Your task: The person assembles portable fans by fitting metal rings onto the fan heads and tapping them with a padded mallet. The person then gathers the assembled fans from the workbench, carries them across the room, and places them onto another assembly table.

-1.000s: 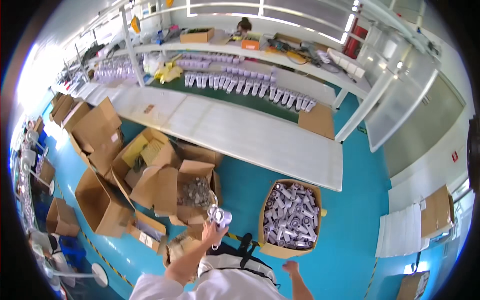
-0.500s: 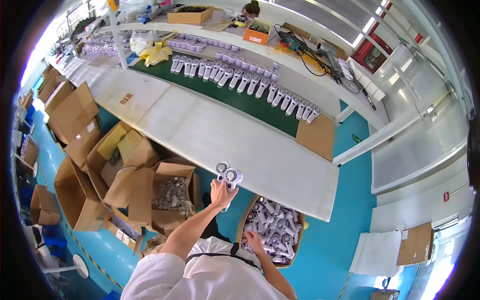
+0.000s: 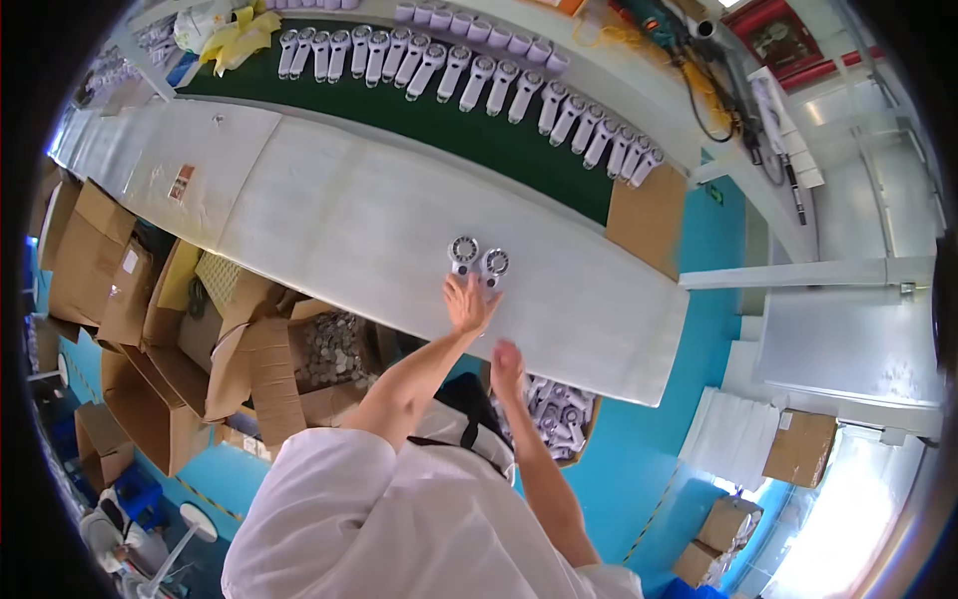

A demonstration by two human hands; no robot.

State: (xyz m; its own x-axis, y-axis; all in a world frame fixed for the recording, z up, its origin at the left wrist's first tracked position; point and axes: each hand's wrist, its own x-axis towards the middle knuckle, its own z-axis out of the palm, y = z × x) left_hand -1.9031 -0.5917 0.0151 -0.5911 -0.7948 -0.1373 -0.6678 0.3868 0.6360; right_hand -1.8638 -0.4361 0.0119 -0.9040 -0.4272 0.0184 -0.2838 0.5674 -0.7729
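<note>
My left hand (image 3: pixel 469 304) grips two white-and-lilac handheld fans, a left fan (image 3: pixel 463 252) and a right fan (image 3: pixel 495 264), over the near part of the pale workbench (image 3: pixel 349 215). Their round heads point away from me; the fingers cover most of the handles. My right hand (image 3: pixel 507 367) is just below and right of it, by the bench's near edge, its fingers blurred and bunched in outline. I cannot make out anything in it. Under that forearm stands a carton of loose handheld fans (image 3: pixel 559 411). Across the bench, a row of similar fans (image 3: pixel 481 82) lies on a green mat (image 3: pixel 419 130).
Open cardboard boxes (image 3: pixel 269 369) crowd the floor at the left, one holding small grey pieces (image 3: pixel 334 347). A cardboard sheet (image 3: pixel 647 220) lies at the bench's right end. Lilac cups (image 3: pixel 499 38) line the back, below a shelf with cables and tools (image 3: pixel 689 70).
My left hand has carried the two fans forward over the bench. My right hand has risen out of the carton of fans toward the bench edge. The view has shifted.
</note>
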